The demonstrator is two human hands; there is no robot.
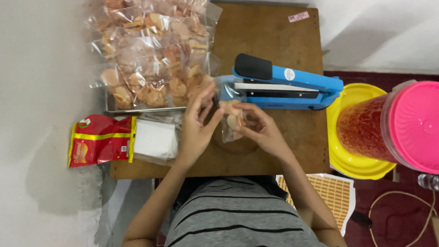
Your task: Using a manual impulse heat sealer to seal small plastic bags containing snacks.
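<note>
While both hands met just in front of the blue impulse sealer (284, 87), a small clear bag of round crackers (231, 123) hung between them, its open top lying at the sealer's left end. The right hand (260, 127) was curled partly closed, fingers and thumb pinching the bag's right side near the crackers. The left hand (196, 127) stood more open, its fingers long and nearly straight, the fingertips (207, 96) touching the bag's upper left edge close to the sealer's jaw; whether they truly gripped the film or only steadied it could not be told.

The sealer lay across the middle of the brown wooden counter (271, 37), its black handle knob toward the left. Left of the sealer, a metal tray (137, 109) carried a heap of already filled cracker bags (151, 48). In front of that tray, further left of the sealer, sat a stack of empty clear bags (154, 139) and beside it a red and yellow packet (101, 140). Right of the sealer, off the counter, a large jar with a pink lid (421, 125) lay on a yellow lid (359, 165), full of reddish contents. A sheet of small labels (333, 193) lay below the counter's right corner.
</note>
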